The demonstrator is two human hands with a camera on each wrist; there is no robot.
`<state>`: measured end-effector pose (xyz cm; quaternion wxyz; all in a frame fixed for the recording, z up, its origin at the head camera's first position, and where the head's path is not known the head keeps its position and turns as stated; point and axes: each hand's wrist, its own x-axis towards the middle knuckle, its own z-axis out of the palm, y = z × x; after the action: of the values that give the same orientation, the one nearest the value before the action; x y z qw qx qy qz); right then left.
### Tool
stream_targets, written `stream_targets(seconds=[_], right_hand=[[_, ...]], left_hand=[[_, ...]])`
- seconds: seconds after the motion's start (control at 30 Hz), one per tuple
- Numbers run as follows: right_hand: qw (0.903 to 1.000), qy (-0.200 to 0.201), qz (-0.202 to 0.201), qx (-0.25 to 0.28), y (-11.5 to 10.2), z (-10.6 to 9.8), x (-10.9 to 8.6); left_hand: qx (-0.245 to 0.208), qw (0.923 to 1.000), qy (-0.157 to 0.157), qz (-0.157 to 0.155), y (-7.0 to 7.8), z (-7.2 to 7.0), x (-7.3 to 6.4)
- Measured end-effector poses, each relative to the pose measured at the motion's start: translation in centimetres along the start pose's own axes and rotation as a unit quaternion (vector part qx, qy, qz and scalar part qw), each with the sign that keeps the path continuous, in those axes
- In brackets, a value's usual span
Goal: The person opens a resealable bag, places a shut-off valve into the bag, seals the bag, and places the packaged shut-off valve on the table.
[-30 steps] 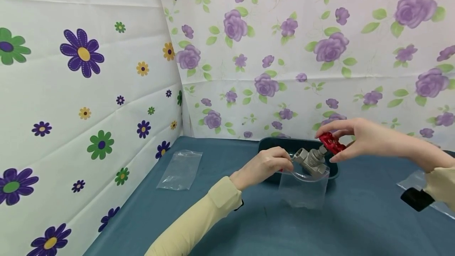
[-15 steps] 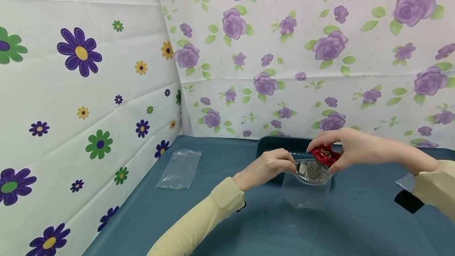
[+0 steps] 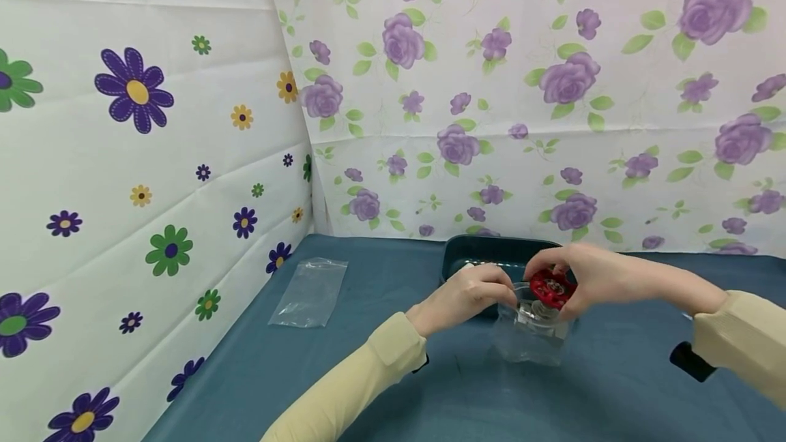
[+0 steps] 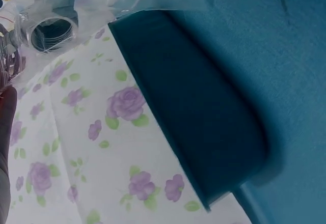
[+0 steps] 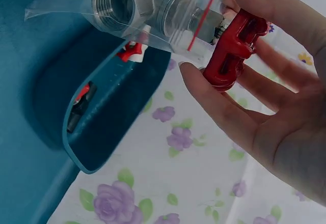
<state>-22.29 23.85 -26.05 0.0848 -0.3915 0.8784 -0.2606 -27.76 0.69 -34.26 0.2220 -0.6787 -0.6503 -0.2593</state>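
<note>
A metal valve [image 5: 153, 5] with a red handwheel [image 3: 549, 286] has its threaded body inside a clear zip bag [image 3: 528, 345]. My right hand [image 3: 592, 280] grips the handwheel, thumb on one side and fingers on the other, while the wheel stays above the bag's mouth. My left hand [image 3: 469, 297] pinches the bag's rim on the left side. The bag hangs in front of the dark teal basin [image 3: 491, 245]. In the left wrist view, the valve's round port [image 4: 53, 33] shows through the plastic. A red seal line [image 5: 206, 15] crosses the bag near the handwheel.
Inside the basin lie a red and white piece [image 5: 133, 52] and a red and black piece [image 5: 81, 106]. Another clear bag [image 3: 310, 292] lies flat on the blue table at left. Flowered cloth [image 3: 460, 183] hangs behind and along the left side.
My right hand has lowered the valve down and left, and its body has gone from above the bag's mouth to inside. My left hand keeps its pinch on the rim, shifting slightly right.
</note>
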Motion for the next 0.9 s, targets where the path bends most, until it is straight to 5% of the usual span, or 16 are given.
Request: stream_targets(seconds=[0.17, 0.9], right_hand=[[0.999, 0.021, 0.038, 0.012, 0.3, 1.0, -0.2], [0.998, -0.002, 0.044, 0.047, 3.6, 5.7, -0.2]], left_hand=[[-0.014, 0.9999, 0.007, -0.001, 0.0, 0.7, -0.4], [-0.034, 0.9974, -0.022, -0.06, 0.0, 4.3, -2.7]])
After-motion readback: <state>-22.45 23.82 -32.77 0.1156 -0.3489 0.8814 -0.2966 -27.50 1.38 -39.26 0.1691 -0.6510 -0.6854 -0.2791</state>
